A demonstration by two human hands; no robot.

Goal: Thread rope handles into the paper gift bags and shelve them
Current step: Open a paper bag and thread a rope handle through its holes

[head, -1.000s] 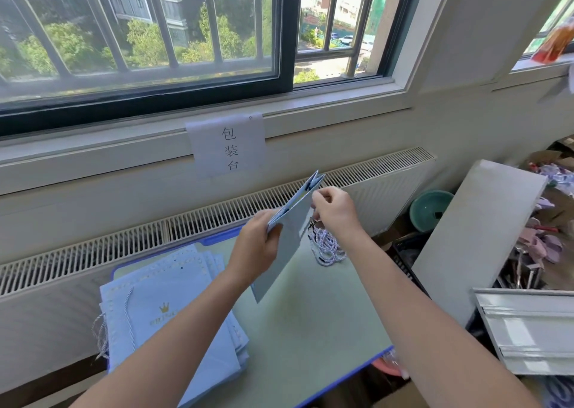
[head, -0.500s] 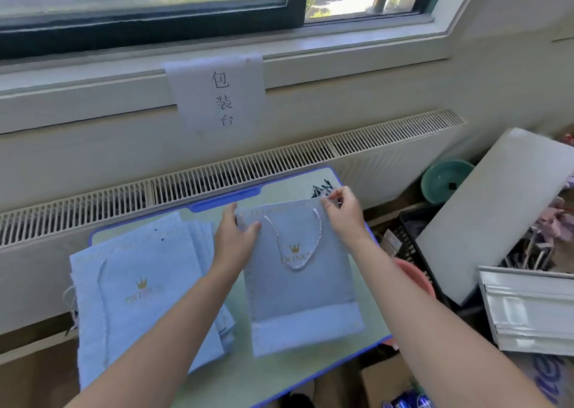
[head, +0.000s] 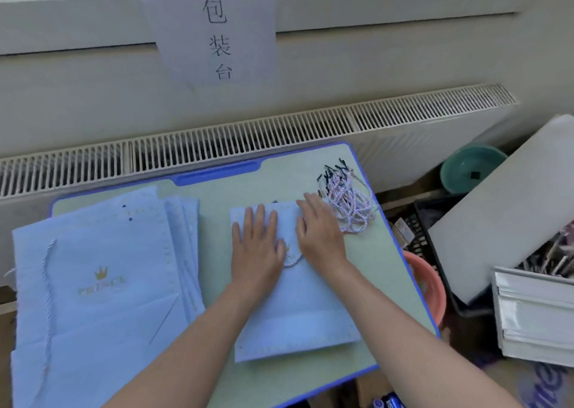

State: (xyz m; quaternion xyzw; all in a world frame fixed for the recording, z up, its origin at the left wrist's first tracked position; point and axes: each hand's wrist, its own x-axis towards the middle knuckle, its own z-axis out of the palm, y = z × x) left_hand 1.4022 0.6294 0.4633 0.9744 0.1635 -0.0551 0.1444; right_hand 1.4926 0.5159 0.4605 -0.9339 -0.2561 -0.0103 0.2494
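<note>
Both hands are flat on the gift bag (head: 295, 308) now, the left hand (head: 256, 249) and the right hand (head: 320, 236) side by side near its top edge. Fingers straight and slightly spread on both, pressing down and pinching nothing. The bag lies flat on the table (head: 382, 271), and a loop of rope handle (head: 292, 263) peeks out just below the fingers, between the two palms, so this side looks threaded. Whether the underside has its rope too, I cannot tell.

Just beyond the right fingertips sits the bundle of loose ropes (head: 348, 202), twisted white cords with dark tips, touching or nearly touching the bag's corner. Plenty of rope there, so I'd judge more threading is to come.

Off past the left hand's outer side lies a stack of bags (head: 99, 283), the top one showing a gold crown and a rope trailing along its edge; that one appears finished. No shelf is in view, so shelving looks not yet done for these bags. I'd call it early to midway.
</note>
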